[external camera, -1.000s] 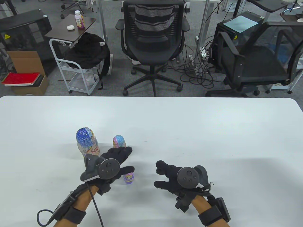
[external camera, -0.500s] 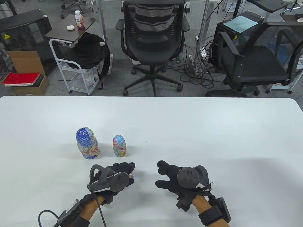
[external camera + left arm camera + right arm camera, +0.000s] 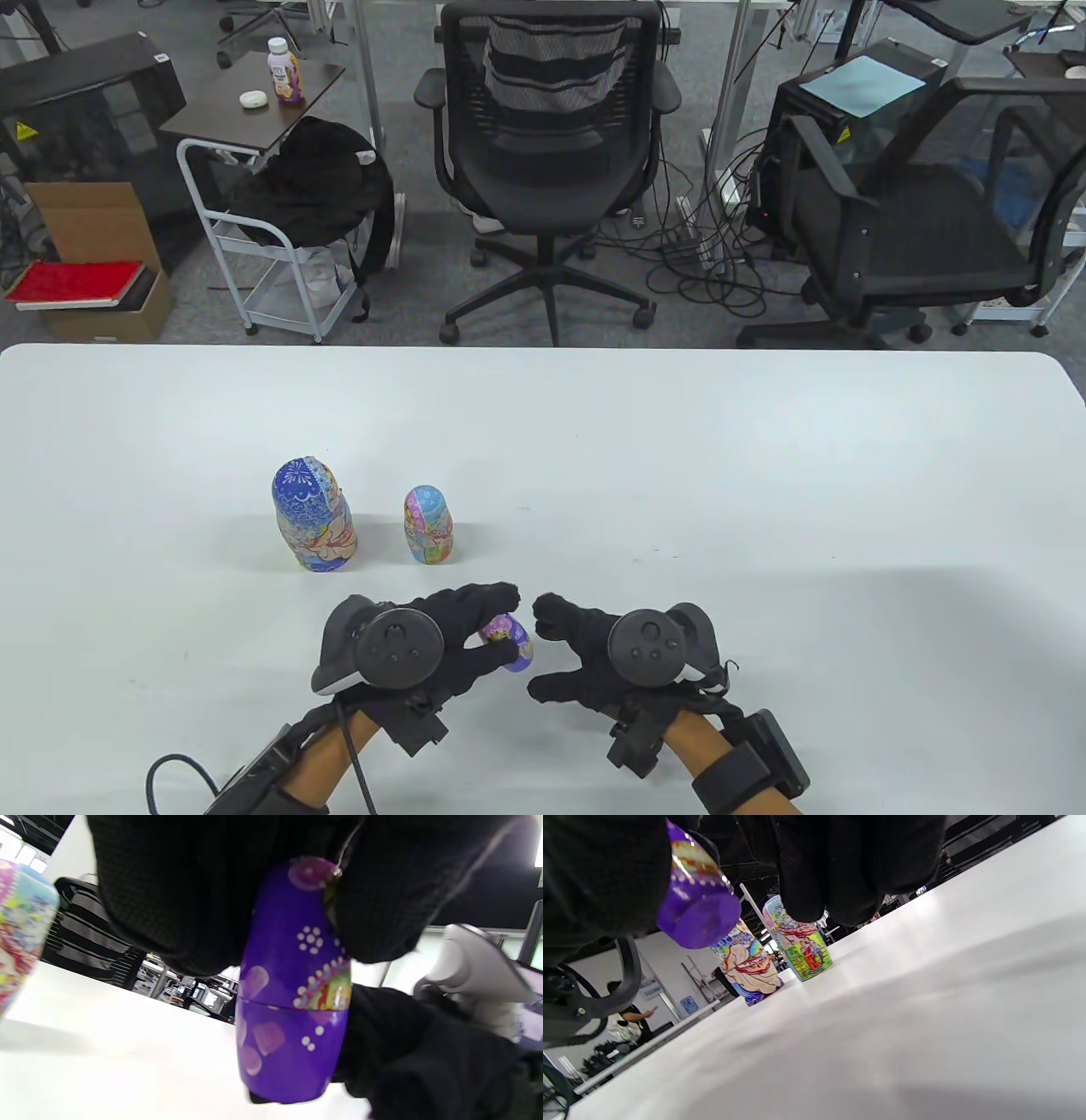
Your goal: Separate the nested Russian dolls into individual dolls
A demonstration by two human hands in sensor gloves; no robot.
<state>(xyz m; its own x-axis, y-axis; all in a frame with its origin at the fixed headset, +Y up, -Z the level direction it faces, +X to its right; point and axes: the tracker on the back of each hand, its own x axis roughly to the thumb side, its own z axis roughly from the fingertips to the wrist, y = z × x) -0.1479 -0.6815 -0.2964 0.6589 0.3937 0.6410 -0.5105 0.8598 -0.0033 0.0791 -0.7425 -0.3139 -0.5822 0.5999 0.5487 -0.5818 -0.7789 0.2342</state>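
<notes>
My left hand (image 3: pixel 484 624) grips a small purple doll (image 3: pixel 509 637) and holds it tilted above the table, base toward my right hand. The doll is closed, its seam visible in the left wrist view (image 3: pixel 292 1001), and its purple base shows in the right wrist view (image 3: pixel 700 916). My right hand (image 3: pixel 551 637) is open and empty just right of the doll, fingers close to it but apart. A large blue-topped doll (image 3: pixel 312 516) and a medium pastel doll (image 3: pixel 428 526) stand upright behind the hands; both also show in the right wrist view (image 3: pixel 746 963), (image 3: pixel 799 946).
The white table (image 3: pixel 679 475) stretches wide to the right and back. Beyond its far edge stand office chairs (image 3: pixel 543 153), a small cart and a cardboard box.
My left hand closed on the small purple doll, lifted it off the table and carried it right. My right hand moved left toward it. The two standing dolls have not moved.
</notes>
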